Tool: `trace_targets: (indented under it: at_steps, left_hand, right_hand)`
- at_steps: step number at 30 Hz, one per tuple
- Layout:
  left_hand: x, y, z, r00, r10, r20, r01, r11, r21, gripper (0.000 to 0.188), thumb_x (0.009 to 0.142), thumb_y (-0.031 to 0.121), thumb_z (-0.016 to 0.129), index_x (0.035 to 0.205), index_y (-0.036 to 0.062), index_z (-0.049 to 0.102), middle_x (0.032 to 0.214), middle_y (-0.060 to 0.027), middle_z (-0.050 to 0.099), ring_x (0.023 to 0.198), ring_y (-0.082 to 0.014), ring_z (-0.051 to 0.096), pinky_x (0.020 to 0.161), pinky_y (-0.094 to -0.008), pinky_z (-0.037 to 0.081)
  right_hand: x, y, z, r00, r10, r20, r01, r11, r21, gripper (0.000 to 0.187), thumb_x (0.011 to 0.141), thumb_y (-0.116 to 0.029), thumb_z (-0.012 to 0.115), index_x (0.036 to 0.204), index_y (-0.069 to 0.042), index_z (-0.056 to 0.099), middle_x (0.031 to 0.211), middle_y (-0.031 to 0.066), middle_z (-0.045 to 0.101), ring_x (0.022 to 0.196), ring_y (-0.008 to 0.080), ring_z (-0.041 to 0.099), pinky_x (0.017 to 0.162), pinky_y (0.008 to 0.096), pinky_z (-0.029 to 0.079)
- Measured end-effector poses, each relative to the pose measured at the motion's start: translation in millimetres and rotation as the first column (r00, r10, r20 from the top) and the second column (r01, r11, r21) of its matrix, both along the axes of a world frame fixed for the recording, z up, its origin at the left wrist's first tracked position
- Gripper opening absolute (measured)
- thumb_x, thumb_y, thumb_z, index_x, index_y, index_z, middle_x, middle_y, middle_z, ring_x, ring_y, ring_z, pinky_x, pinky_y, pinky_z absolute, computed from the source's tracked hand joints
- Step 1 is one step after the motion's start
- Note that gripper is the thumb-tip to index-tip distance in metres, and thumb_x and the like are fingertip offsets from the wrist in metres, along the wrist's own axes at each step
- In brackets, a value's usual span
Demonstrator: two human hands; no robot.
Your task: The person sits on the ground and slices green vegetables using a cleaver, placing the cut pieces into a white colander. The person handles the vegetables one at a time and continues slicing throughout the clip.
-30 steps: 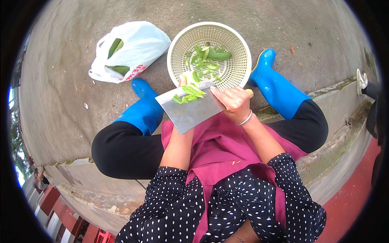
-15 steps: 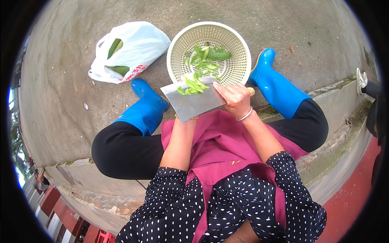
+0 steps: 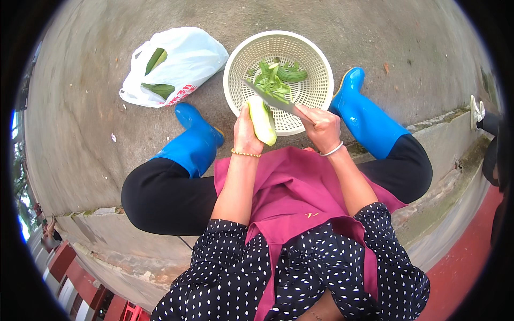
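A peeled, pale green gourd (image 3: pixel 263 124) is in my left hand (image 3: pixel 247 131), held over the near rim of a cream plastic basket (image 3: pixel 233 71). My right hand (image 3: pixel 323 129) grips a cleaver (image 3: pixel 276 101), its blade tilted nearly edge-on above the basket and reaching past the gourd's far end. Green peelings (image 3: pixel 270 81) lie in the basket, beside a ridged green gourd (image 3: pixel 292 75). The cleaver's handle is mostly hidden by my right fingers.
A white plastic bag (image 3: pixel 187 64) with green gourds (image 3: pixel 159 90) in it lies left of the basket. My blue boots (image 3: pixel 186 140) stand on either side on the concrete ground (image 3: pixel 85 123). Another person's shoe (image 3: pixel 475 111) shows at the right edge.
The cleaver has turned from lying flat to nearly edge-on, and the peelings on its blade are gone from it. The gourd in my left hand, hidden before, now shows.
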State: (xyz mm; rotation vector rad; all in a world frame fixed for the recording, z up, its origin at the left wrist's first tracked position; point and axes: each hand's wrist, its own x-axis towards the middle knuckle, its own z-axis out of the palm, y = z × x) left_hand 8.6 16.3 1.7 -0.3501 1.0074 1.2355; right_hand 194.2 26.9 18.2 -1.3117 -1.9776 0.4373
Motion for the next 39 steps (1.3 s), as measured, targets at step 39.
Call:
trace_targets:
  at_steps: [39]
  left_hand:
    - [-3,-8,2,0.995,0.002,-0.101,0.016,0.984,0.177,0.037,0.102,0.029,0.041,0.127,0.0032,0.050,0.120,-0.0105,0.059,0.105,-0.0238,0.060,0.088,-0.0378,0.053]
  right_hand:
    - [-2,-7,-2,0.972,0.034,0.231,-0.047,0.997,0.054,0.018,0.080,-0.014,0.069,0.098,-0.011,0.071,0.059,0.0019,0.055,0.053,0.0209,0.057,0.051,0.0352,0.043]
